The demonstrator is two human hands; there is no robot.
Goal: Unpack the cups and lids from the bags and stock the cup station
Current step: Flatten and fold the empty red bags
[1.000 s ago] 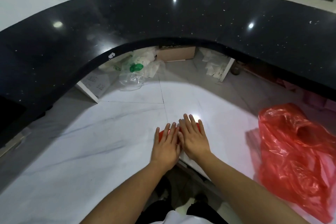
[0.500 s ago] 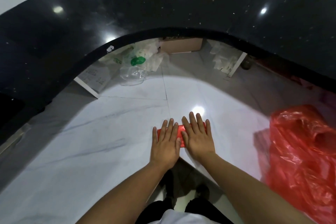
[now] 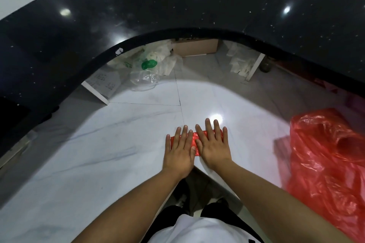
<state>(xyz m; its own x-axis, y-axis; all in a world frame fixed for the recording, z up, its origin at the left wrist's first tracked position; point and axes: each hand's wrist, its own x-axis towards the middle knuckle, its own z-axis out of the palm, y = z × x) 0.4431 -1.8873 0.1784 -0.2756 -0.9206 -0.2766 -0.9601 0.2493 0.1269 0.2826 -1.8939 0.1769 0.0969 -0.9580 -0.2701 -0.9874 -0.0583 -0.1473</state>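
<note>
A small folded red plastic bag (image 3: 194,137) lies flat on the white marble counter (image 3: 98,154) in front of me. My left hand (image 3: 180,149) presses down on its left part with straight fingers. My right hand (image 3: 214,144) lies flat over its right part, fingers spread. Most of the folded bag is hidden under both palms. A large crumpled red plastic bag (image 3: 325,163) sits on the counter at the right; its contents cannot be made out.
A raised black curved countertop (image 3: 177,10) arcs across the back. Under it lie clear plastic bags with a green patch (image 3: 148,69), a cardboard box (image 3: 195,48) and white wrappers (image 3: 241,63). The counter's near edge forms a corner just below my wrists.
Both hands have slid a little apart and forward on the folded red bag, flattening it; more red shows between and beside them. The camera has tilted down slightly.
</note>
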